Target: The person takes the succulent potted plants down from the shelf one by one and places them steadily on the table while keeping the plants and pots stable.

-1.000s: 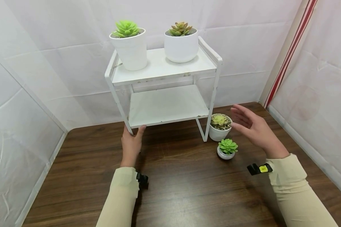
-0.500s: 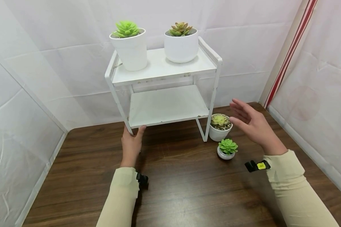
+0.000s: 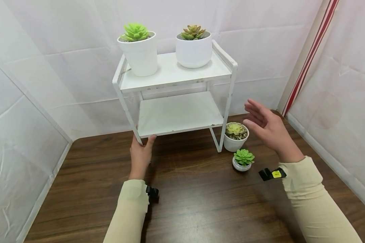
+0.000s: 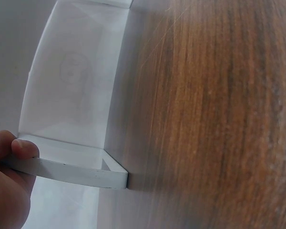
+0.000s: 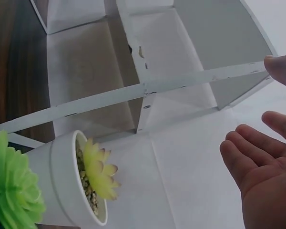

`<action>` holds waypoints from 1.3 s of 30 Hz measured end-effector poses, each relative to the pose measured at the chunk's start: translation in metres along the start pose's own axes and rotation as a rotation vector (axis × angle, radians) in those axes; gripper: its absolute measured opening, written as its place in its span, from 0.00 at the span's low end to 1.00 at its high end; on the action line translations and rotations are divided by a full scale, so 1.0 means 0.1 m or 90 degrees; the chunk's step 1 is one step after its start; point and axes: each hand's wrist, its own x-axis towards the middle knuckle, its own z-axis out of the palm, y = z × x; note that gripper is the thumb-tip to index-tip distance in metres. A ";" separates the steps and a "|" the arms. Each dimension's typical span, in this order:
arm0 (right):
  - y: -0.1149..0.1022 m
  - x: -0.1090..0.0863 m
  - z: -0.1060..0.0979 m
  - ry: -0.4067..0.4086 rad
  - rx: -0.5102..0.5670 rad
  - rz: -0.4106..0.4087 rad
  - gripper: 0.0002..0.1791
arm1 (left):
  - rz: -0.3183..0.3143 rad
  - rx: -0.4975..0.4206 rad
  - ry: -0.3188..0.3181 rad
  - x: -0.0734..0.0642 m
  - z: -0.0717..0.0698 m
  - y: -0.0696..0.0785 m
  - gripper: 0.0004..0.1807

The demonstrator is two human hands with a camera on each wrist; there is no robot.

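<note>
A white two-tier shelf rack (image 3: 179, 113) stands on the wooden table. My left hand (image 3: 140, 157) grips its front left leg just under the lower tier; the left wrist view shows fingers and thumb around the white leg (image 4: 81, 175). My right hand (image 3: 270, 133) hovers to the right of the rack, fingers extended and thumb apart, holding nothing. Close to that hand, beside the rack's right leg, is a white pot (image 3: 232, 144) with a yellow-green succulent. In front of it sits a smaller pot with a bright green succulent (image 3: 244, 156).
On the upper tier stand a tapered white pot (image 3: 144, 57) with a green succulent and a rounded white pot (image 3: 194, 52) with a reddish-green one. White sheeting (image 3: 79, 67) encloses the table (image 3: 185, 202) at the back and both sides.
My right hand has risen and shifted slightly left, its fingers moving farther back past the yellow-green succulent's pot. My left hand, the rack and the pots keep their places.
</note>
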 end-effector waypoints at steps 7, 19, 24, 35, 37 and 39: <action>-0.07 0.04 -0.01 0.014 0.013 -0.007 0.38 | 0.008 -0.001 -0.002 -0.01 0.00 -0.01 0.45; -0.17 0.12 -0.03 0.047 0.052 -0.023 0.43 | 0.007 -0.002 -0.006 -0.01 -0.01 -0.01 0.45; -0.20 0.15 -0.03 0.053 0.055 -0.039 0.44 | 0.014 -0.001 -0.004 -0.02 0.00 -0.01 0.45; -0.26 0.21 -0.02 0.073 0.082 -0.069 0.44 | 0.008 0.011 0.005 -0.02 0.01 0.00 0.47; -0.26 0.21 -0.02 0.076 0.083 -0.071 0.44 | 0.008 0.015 0.006 -0.02 0.01 0.00 0.47; -0.27 0.22 -0.02 0.077 0.082 -0.072 0.44 | 0.007 0.013 0.003 -0.02 0.01 0.00 0.47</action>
